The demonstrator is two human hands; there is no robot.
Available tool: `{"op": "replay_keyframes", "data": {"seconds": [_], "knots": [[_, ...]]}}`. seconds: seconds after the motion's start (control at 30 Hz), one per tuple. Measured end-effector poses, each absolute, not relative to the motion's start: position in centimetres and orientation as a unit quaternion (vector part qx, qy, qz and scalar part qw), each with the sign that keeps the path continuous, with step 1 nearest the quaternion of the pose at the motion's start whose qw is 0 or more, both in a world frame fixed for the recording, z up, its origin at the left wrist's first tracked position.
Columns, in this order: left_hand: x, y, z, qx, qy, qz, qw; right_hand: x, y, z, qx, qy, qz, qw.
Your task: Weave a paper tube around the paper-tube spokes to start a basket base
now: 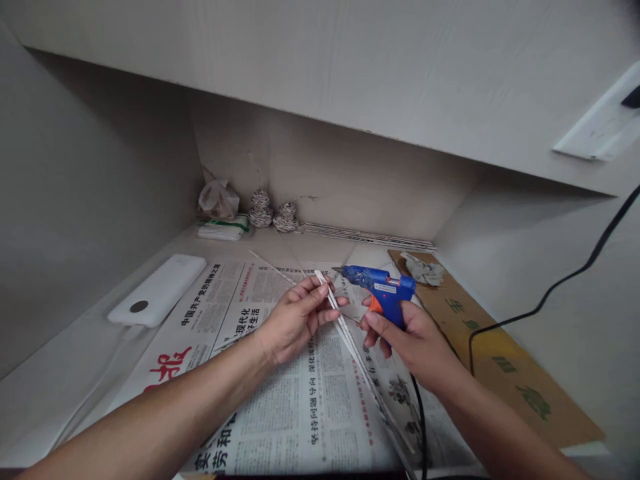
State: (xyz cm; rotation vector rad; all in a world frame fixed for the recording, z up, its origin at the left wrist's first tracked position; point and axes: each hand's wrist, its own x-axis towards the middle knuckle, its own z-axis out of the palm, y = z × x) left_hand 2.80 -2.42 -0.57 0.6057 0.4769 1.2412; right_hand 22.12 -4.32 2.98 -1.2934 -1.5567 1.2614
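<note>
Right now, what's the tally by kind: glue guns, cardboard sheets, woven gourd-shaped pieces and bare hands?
Blue glue gun: 1
Cardboard sheet: 1
Woven gourd-shaped pieces: 2
Bare hands, left hand and right hand: 2
Total: 6

I take this, over my remote feed, for a small craft corner, perhaps in a home, though I can't tell which room. I see a pale worktop (80, 370) set in a recess between plain walls, with a broad overhang (320, 67) above it and a white wall plate (597, 123) at the right. Newspaper (280, 420) and flat cardboard (483, 347) cover much of it, and the blue glue gun (393, 293), two gourd-shaped coiled pieces (261, 215) and thin rods (367, 236) suggest handicraft to me
</note>
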Motion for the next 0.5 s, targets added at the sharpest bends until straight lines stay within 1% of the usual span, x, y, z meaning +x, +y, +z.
{"op": "replay_keyframes", "data": {"seconds": [0.23, 0.5], "knots": [[2.9, -2.3, -0.5, 0.249, 0.248, 0.588, 0.729, 20.8, -4.6, 0.8, -0.538, -0.578, 0.474, 0.389], [2.9, -2.3, -0.8, 0.262, 0.255, 0.595, 0.716, 20.4, -5.0, 0.7, -0.534, -0.542, 0.507, 0.405]]}}
